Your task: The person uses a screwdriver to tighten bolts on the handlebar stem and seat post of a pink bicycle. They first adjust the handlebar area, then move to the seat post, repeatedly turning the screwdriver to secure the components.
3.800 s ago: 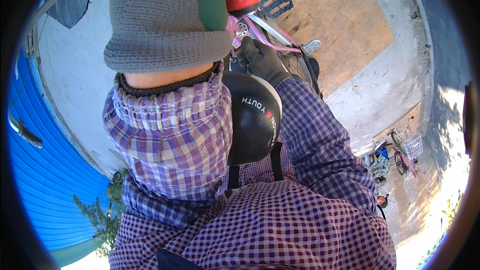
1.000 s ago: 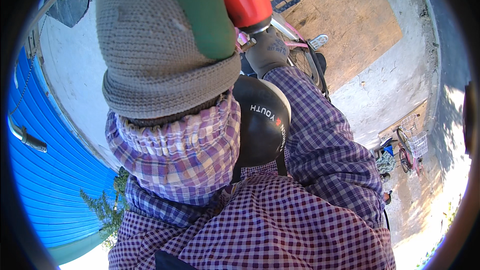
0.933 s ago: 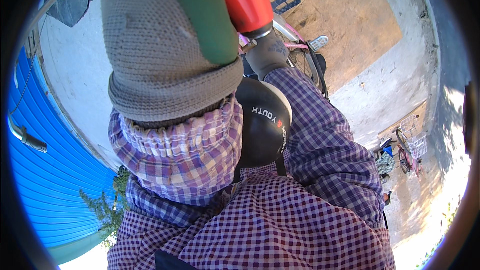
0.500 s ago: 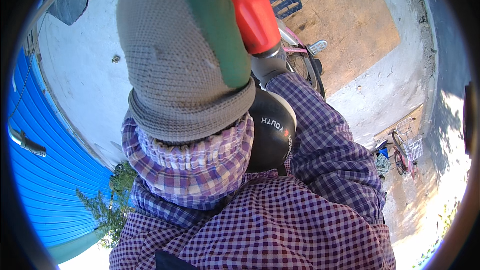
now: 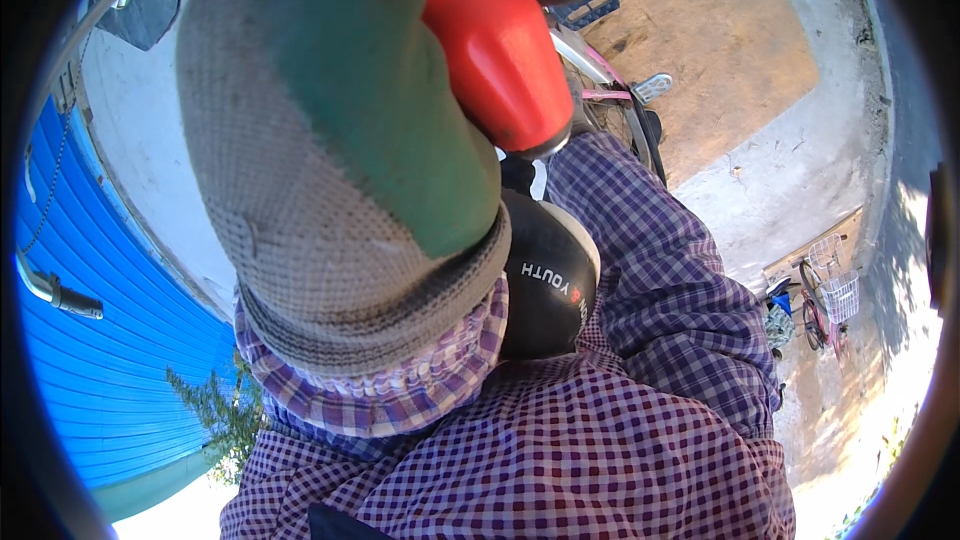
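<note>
My left hand [image 5: 300, 100] wears a grey knit glove with a green palm and is raised close to the camera. It is closed round a tool with a red handle [image 5: 510, 60]. A metal collar shows at the handle's lower end; the tool's kind is hidden. Behind it, my right forearm [image 5: 640, 210] in a checked sleeve reaches forward. Only a sliver of my gloved right hand [image 5: 580, 115] shows, its fingers out of sight. Below the handle is a black bicycle saddle [image 5: 545, 280] with a pale edge. Part of a bicycle wheel [image 5: 610, 115] shows beyond.
A silver pedal [image 5: 655, 88] and a dark blue pedal [image 5: 590, 2] stick out over a brown board [image 5: 710, 50]. Handlebar parts [image 5: 75, 300] lie before blue corrugated sheeting [image 5: 100, 380] at left. Another bicycle with a white basket [image 5: 838, 295] stands at far right.
My left hand and the red handle have come lower and nearer the camera. More of the right glove is now hidden behind them.
</note>
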Available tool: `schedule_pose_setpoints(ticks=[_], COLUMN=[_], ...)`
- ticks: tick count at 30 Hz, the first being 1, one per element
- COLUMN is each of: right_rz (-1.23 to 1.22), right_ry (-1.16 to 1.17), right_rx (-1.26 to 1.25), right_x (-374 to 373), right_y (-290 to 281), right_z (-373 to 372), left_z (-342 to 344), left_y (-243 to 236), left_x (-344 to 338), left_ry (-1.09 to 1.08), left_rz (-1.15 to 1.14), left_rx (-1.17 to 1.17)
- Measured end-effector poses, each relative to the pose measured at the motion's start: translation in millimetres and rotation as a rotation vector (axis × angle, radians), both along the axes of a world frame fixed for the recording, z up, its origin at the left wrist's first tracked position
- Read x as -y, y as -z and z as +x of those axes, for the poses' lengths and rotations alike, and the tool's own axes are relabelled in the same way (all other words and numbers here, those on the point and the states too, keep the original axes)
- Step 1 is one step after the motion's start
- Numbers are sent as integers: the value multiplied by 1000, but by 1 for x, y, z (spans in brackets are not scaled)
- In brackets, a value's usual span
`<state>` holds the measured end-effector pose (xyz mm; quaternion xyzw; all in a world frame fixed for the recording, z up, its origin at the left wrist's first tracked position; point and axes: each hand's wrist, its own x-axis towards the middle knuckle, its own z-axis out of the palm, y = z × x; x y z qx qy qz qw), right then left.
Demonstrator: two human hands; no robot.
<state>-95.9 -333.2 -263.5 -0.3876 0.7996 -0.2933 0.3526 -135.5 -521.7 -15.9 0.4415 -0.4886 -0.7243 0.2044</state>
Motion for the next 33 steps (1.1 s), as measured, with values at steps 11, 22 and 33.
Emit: schedule_pose_setpoints(ticks=[11, 22, 33], right_rz=[-181, -263, -117], right_ry=[-121, -177, -206], right_rx=[-42, -5, 58], right_x=[24, 32, 25], right_y=[-35, -25, -30], right_z=[-35, -40, -46], left_z=[52, 72, 62], left_y=[-43, -59, -61], left_x=[-19, -37, -38], left_ry=[13, 42, 53], left_rz=[-45, -124, -182], left_rx=[70, 82, 37])
